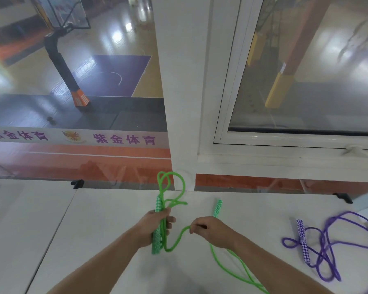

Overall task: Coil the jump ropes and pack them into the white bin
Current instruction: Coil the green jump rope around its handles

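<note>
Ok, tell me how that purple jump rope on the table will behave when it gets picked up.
The purple jump rope lies in loose, crossing loops, so its cord is probably floppy and may snag on itself. Its patterned handle looks rigid, the likeliest place to grip. It seems light, judging by the similar green rope drooping from the left hand.

Single head-worn wide-angle view, looking forward and down over a white table (115,230) toward a window (306,81), hands close below.

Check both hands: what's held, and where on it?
Left hand grips the green jump rope by one patterned handle plus gathered loops. Right hand pinches the same rope's cord mid-length.
</note>
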Motion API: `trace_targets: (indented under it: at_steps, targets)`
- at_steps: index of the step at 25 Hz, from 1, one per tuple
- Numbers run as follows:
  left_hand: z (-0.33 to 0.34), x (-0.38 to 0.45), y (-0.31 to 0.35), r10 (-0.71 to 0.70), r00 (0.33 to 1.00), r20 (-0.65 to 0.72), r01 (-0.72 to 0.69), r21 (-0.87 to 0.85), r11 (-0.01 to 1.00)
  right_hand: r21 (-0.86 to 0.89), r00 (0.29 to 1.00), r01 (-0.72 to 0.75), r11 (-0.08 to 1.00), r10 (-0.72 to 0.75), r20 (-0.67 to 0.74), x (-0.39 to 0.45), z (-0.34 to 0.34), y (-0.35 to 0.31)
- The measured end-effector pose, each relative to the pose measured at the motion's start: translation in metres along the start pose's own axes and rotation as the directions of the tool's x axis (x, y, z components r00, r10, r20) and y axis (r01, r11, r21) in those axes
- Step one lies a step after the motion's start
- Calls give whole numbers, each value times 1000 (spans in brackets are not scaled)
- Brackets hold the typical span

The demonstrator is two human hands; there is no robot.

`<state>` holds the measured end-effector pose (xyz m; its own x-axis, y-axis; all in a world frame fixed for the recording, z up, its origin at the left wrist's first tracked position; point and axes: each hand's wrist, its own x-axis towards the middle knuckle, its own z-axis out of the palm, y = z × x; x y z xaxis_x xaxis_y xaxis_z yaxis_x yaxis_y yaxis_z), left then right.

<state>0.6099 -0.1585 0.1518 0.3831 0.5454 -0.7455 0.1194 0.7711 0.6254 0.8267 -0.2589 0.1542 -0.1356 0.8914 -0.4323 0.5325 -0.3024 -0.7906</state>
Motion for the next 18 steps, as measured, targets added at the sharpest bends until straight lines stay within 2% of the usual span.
trace_targets:
  at_steps: [2,4,6,9,14,16,18]
  targets:
    - [19,-4,-11,-40,994,104,31,83,996,-49,996,32,998,-36,-87,11,8,-7]
    - [29,-5,-18,-78,982,171,69,60,996,-139,987,38,990,-59,-150,19,12,-9]
    - [32,-7,-20,-75,986,146,70,39,997,-236,980,10,972,-57,-193,22,11,-6]
    - [30,-8,-21,-69,983,169,50,116,992,-307,974,-13,951,-58,-219,23,9,-1]
    - [22,-9,-17,-190,954,233,128,258,958,-262,989,3,965,-42,-143,18,8,9]
    - [13,-7,-13,-157,962,223,119,175,977,-157,988,-4,988,-21,-152,11,0,18]
    - [-3,-4,-6,-90,984,156,88,21,996,-97,976,-67,993,45,-213,4,-13,34]
